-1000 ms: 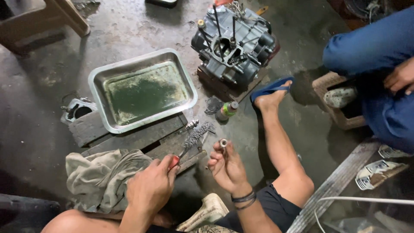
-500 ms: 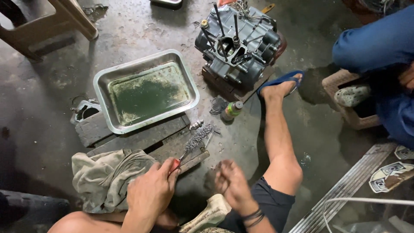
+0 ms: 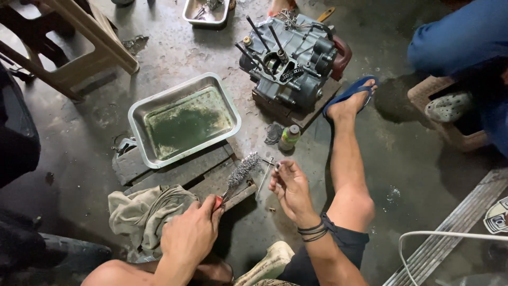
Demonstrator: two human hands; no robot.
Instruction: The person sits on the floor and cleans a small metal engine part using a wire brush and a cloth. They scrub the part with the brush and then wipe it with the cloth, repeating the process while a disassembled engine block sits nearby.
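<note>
Head view: my left hand (image 3: 190,233) grips the wire brush (image 3: 241,173); my right hand (image 3: 288,188) pinches what looks like a small part (image 3: 277,166), which could slip onto the floor (image 3: 402,159).

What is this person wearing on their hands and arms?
Nothing covers either hand: the left hand and right hand are bare, without gloves, and both forearms are sleeveless. The only thing worn is a stack of thin dark bands around the right wrist.

Dark wristbands (image 3: 313,231), dark shorts (image 3: 338,253), blue flip-flop (image 3: 350,94)
</note>
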